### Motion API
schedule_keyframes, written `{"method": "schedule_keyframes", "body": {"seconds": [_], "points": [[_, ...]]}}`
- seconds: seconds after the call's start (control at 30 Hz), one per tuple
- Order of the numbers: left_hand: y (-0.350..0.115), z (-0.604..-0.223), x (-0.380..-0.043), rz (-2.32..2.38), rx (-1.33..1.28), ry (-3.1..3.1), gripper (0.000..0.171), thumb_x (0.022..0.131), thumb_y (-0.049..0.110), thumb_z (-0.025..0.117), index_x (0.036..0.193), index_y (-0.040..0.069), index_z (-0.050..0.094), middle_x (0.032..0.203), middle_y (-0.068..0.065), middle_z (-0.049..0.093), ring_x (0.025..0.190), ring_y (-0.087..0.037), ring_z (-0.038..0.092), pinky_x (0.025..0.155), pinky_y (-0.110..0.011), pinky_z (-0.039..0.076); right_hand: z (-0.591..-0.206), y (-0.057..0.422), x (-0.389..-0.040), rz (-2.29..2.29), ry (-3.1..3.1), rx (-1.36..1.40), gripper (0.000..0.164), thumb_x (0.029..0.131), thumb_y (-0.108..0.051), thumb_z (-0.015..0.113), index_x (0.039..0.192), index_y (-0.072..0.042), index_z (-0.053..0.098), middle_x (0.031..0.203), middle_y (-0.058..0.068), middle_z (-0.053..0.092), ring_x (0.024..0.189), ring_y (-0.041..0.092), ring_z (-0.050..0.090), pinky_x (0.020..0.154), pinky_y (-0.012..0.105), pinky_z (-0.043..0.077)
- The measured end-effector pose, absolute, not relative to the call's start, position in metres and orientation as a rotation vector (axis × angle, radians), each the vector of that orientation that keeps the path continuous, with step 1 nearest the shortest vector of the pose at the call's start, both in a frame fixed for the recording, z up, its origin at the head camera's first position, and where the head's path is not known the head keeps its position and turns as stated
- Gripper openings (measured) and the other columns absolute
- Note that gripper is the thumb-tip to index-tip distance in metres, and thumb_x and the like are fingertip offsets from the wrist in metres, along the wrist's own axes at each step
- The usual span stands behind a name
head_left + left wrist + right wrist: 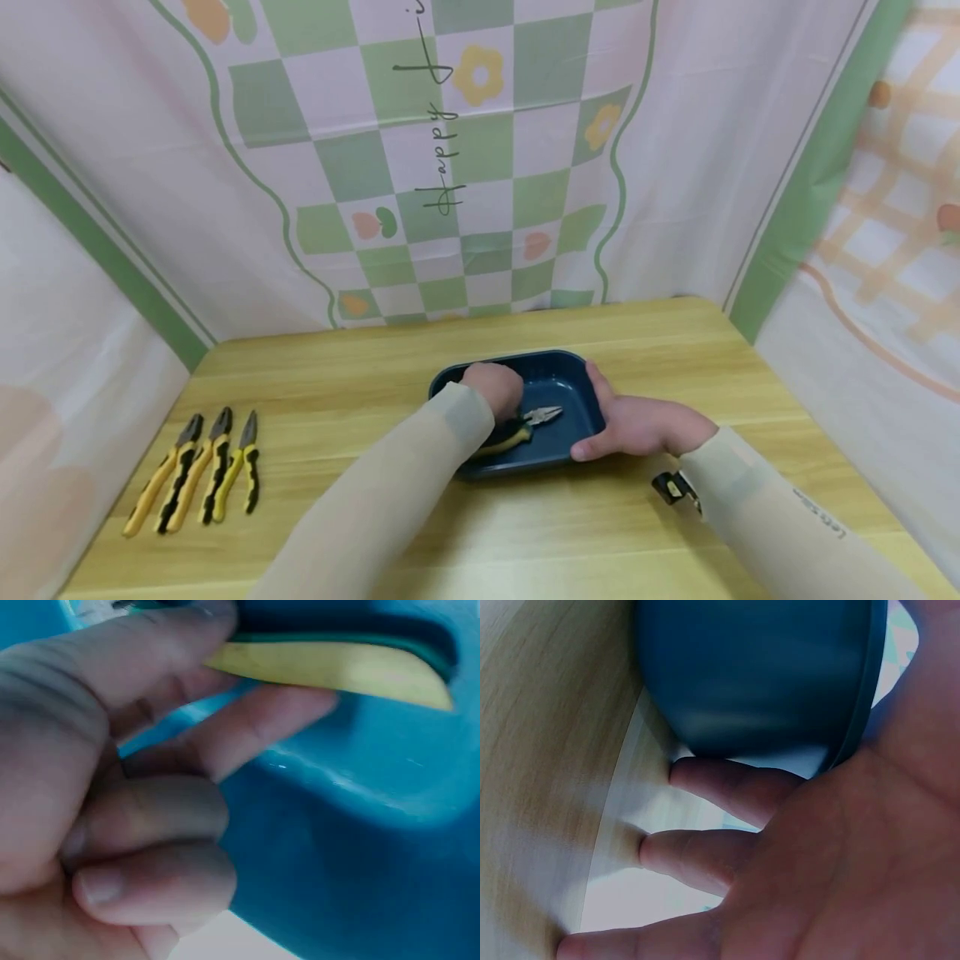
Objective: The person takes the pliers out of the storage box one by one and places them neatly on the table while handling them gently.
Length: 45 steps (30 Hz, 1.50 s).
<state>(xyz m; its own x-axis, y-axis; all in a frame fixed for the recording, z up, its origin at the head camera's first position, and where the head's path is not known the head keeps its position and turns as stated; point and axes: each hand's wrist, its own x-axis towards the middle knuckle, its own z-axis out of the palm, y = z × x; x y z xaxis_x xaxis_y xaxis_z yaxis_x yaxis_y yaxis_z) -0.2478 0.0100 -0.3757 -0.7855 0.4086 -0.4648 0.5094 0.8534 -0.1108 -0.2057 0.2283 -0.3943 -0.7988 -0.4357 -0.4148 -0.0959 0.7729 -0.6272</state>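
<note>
My left hand [495,388] reaches into a dark blue tray [558,446] and pinches a pair of pliers [543,414] between thumb and finger. The pliers have silver jaws and yellow-and-green handles; in the left wrist view one handle [337,671] lies across the fingers over the tray's floor, the other fingers curled. My right hand [637,423] rests against the tray's right end, thumb at the near corner and a finger along the far one. Its other fingers [697,851] are straight and spread, their tips on the table, as the right wrist view shows.
Three pairs of pliers with yellow-and-black handles lie side by side at the table's left: one pair [161,479] outermost, a second [201,471] beside it, and a needle-nose pair [242,467]. A patterned curtain [450,167] hangs behind the wooden table [337,392].
</note>
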Motion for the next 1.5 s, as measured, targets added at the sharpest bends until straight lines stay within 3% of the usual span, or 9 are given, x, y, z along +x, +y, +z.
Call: {"method": "schedule_keyframes", "body": {"seconds": [0.23, 0.47, 0.93, 1.13, 1.5], "points": [[0.012, -0.373, -0.246, -0.356, 0.735, 2.648, 0.023, 0.096, 0.016, 0.051, 0.076, 0.015, 0.064, 0.079, 0.002, 0.058, 0.065, -0.015, 0.046, 0.060, -0.032, 0.043, -0.395, 0.228, -0.205, -0.823, 2.406, -0.391, 0.128, 0.072, -0.054, 0.074, 0.144, -0.012, -0.024, 0.149, 0.029, 0.005, 0.127, 0.036, 0.031, 0.104, 0.052, 0.021], [0.004, -0.377, -0.255, -0.209, 0.618, 2.651, 0.025, 0.096, 0.015, 0.048, 0.076, 0.015, 0.063, 0.080, -0.001, 0.058, 0.065, -0.017, 0.047, 0.060, -0.032, 0.043, -0.398, 0.228, -0.205, -0.805, 2.417, -0.396, 0.129, 0.072, -0.056, 0.073, 0.144, -0.012, -0.024, 0.149, 0.029, 0.008, 0.127, 0.036, 0.031, 0.104, 0.052, 0.021], [0.003, -0.370, -0.257, -0.043, 0.462, 2.686, 0.018, 0.084, 0.024, 0.068, 0.069, 0.016, 0.064, 0.072, 0.001, 0.058, 0.062, -0.015, 0.052, 0.058, -0.031, 0.045, -0.400, 0.231, -0.206, -0.801, 2.421, -0.409, 0.129, 0.073, -0.054, 0.073, 0.143, -0.010, -0.025, 0.148, 0.031, 0.008, 0.128, 0.036, 0.029, 0.104, 0.051, 0.021], [0.002, -0.369, -0.262, 0.072, 0.489, 2.635, 0.024, 0.084, 0.027, 0.067, 0.066, 0.012, 0.069, 0.061, 0.001, 0.063, 0.056, -0.015, 0.060, 0.053, -0.027, 0.045, -0.398, 0.230, -0.206, -0.842, 2.408, -0.454, 0.128, 0.074, -0.050, 0.074, 0.144, -0.008, -0.024, 0.150, 0.028, 0.000, 0.129, 0.037, 0.028, 0.104, 0.051, 0.020], [-0.003, -0.363, -0.271, 0.339, 0.493, 2.525, 0.022, 0.085, 0.024, 0.065, 0.068, 0.010, 0.071, 0.063, -0.001, 0.066, 0.069, -0.019, 0.065, 0.061, -0.026, 0.045, -0.396, 0.230, -0.207, -0.843, 2.399, -0.437, 0.127, 0.073, -0.050, 0.075, 0.144, -0.008, -0.022, 0.148, 0.029, 0.008, 0.121, 0.035, 0.035, 0.102, 0.050, 0.026]]}}
